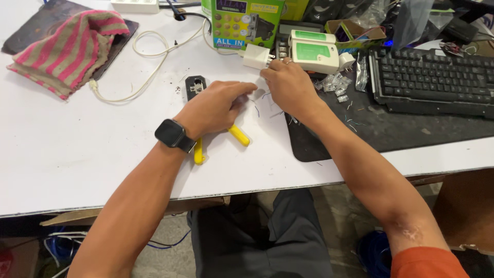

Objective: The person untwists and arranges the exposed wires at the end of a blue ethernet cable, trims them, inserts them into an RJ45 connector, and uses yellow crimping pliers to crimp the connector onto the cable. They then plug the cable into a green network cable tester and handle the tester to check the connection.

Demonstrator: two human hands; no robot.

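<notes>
Presently I see the left hand [216, 108] lying knuckles-up over a crimping tool [198, 98] with a black head and yellow handles, fingers loosely curled; whether it grips the tool I cannot tell. The right hand [288, 85] sits just beside it, fingertips pinched at a white adapter [256, 56]. Both rest mid-table [77, 154]. A striped cloth [72, 46] lies far left, a black keyboard [432, 77] far right. Bare white surface extends left and toward the near edge.
</notes>
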